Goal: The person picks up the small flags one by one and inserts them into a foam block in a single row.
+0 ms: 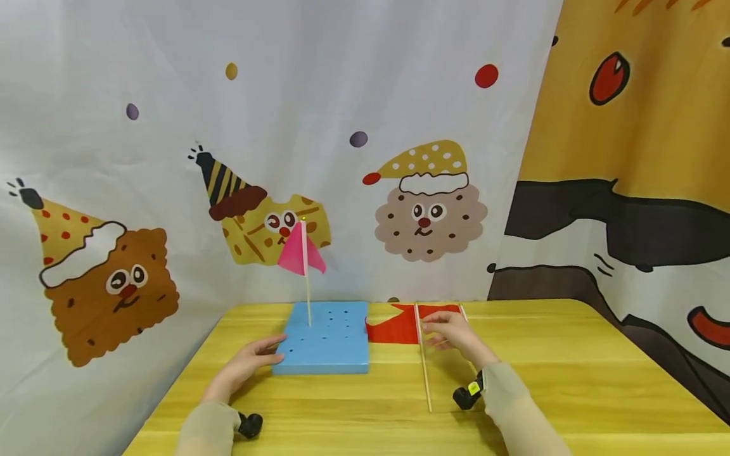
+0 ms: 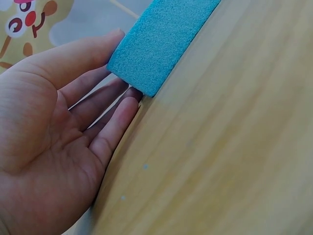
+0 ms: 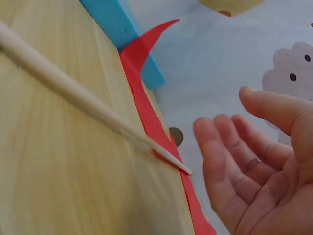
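Observation:
A blue foam board (image 1: 342,354) with several small holes lies on the table. A pink flag (image 1: 293,250) on a thin stick stands upright in it. My left hand (image 1: 251,361) rests against the board's left edge; in the left wrist view its thumb and fingertips touch the corner, the fingers mostly straight. To the right of the board lies a red flag (image 1: 399,329) on a pale wooden stick (image 1: 425,373). My right hand (image 1: 450,332) hovers beside this stick, thumb and fingers spread apart with nothing between them in the right wrist view.
A second stick (image 1: 464,311) with red cloth lies partly hidden behind the right hand. The yellow wood-grain table (image 1: 542,380) ends at a cartoon-printed curtain (image 1: 342,76) behind the board and flags. Each wrist wears a small black camera.

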`<state>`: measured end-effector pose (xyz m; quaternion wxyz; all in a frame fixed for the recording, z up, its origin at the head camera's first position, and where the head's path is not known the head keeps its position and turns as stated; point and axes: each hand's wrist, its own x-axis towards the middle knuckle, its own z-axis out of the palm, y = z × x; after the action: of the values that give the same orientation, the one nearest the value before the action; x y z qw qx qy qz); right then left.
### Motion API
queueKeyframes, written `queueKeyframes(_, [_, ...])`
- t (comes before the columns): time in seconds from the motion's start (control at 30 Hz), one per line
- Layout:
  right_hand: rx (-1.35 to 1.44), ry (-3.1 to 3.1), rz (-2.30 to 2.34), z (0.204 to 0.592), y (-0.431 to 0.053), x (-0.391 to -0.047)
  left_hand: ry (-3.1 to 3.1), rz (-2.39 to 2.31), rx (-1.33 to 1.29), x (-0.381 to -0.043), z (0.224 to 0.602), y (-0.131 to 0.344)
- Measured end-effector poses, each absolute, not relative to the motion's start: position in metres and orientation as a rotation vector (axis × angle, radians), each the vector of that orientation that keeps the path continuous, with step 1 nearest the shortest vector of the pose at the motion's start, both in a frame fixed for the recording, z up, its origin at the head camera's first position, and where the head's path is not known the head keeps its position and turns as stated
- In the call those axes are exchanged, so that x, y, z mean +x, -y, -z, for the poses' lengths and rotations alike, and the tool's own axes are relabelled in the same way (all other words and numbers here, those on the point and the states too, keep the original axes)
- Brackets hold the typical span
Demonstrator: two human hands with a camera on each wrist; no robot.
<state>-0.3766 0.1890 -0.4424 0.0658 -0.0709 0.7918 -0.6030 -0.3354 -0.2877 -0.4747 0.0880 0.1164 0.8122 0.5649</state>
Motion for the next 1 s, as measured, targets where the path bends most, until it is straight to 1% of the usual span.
queueKeyframes(0.2, [-0.163,-2.441,1.669,0.449,-0.193,-0.376,-2.384,-1.702,0.328,-0.333,0.478,0.290])
queueKeyframes(0.47, [-0.140,-2.593,1.400,0.463,-0.184,-0.371,-2.412,-1.695,0.307,-0.335,0.477,0.286])
queueKeyframes(0.77, [-0.219,-2.744,1.219,0.468,-0.177,-0.367,-2.403,-1.715,0.300,-0.336,0.477,0.285])
queueKeyframes(1.0, [-0.281,-2.793,1.181,0.467,-0.176,-0.367,-2.422,-1.669,0.335,-0.335,0.478,0.286])
